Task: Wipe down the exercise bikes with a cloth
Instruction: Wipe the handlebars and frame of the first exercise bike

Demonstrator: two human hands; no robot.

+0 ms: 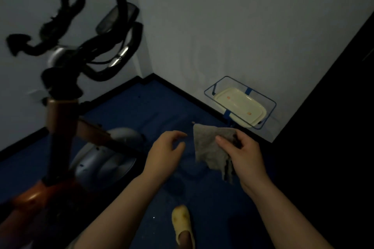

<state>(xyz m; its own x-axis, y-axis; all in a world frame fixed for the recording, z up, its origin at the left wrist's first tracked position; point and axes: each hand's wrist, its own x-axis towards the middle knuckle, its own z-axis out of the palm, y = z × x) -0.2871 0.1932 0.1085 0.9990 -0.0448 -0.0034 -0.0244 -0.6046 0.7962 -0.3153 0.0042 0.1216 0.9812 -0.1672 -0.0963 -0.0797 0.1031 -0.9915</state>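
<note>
Two hands and a cloth beside the bike

The right hand [240, 151] pinches the grey cloth [210, 151] out in front with curled fingers. The left hand [166, 149] is just beside it, fingers loosely bent, holding nothing. The exercise bike [66, 107] stands to the left.

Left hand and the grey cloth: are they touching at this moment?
Apart. The head view shows dark blue floor between the left hand fingers and the near edge of the cloth, which only the right hand grips.

A cream tray [238, 105] sits in a blue-framed stand [269, 100] by the wall.
</note>
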